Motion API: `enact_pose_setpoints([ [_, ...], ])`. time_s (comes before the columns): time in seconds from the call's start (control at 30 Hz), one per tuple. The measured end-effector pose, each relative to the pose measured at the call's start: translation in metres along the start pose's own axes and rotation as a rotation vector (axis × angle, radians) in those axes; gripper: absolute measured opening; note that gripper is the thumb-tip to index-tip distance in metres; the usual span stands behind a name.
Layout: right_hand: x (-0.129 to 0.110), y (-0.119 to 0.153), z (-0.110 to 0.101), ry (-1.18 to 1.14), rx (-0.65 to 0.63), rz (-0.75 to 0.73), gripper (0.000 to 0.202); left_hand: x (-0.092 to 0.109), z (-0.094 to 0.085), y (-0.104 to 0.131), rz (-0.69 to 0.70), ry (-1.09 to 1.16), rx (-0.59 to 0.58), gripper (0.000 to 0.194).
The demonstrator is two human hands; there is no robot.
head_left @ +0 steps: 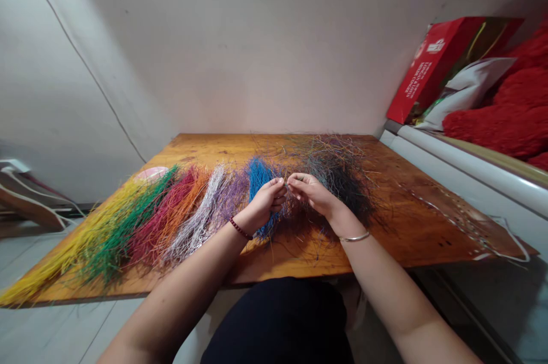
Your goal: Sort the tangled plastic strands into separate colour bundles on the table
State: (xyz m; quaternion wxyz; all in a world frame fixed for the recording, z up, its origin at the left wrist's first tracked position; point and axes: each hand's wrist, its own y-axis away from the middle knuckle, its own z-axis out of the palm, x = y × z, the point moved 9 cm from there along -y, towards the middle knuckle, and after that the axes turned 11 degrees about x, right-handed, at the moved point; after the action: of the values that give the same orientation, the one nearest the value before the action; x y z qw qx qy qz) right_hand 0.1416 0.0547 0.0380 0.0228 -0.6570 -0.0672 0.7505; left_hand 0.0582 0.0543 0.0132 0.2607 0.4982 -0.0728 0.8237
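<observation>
My left hand [270, 197] and my right hand [311, 188] meet fingertip to fingertip above the table. Both are closed in a pinch, and what is between the fingers is too fine to make out. Below my left hand lies a bundle of blue wire-like strands [259, 173]. Close to my right hand spreads a tangled heap of dark grey strands [346, 184], with mixed-colour strands [334, 147] behind it. Further left, bundles run side by side: purple [231, 195], white [205, 215], orange [182, 221], red [158, 224], green [128, 233] and yellow [81, 233].
Everything lies on a wooden table [411, 238] against a wall. A pinkish round object [152, 173] is partly under the yellow strands. On the right, thin strands with small bits [460, 218] lie near the edge. Beyond stand a red box [432, 67] and red fluffy material [505, 118].
</observation>
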Motion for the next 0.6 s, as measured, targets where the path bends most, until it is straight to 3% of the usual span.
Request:
enact_pose_setpoints([
  [0.4,0.008,-0.007,-0.014,-0.014,0.123,0.004,0.044,0.001,-0.002,0.000,-0.001,0.014,0.022,0.029],
  [0.6,-0.007,-0.008,-0.029,-0.058,0.304,-0.149,0.043,-0.001,-0.003,-0.001,-0.011,-0.001,0.038,0.033],
])
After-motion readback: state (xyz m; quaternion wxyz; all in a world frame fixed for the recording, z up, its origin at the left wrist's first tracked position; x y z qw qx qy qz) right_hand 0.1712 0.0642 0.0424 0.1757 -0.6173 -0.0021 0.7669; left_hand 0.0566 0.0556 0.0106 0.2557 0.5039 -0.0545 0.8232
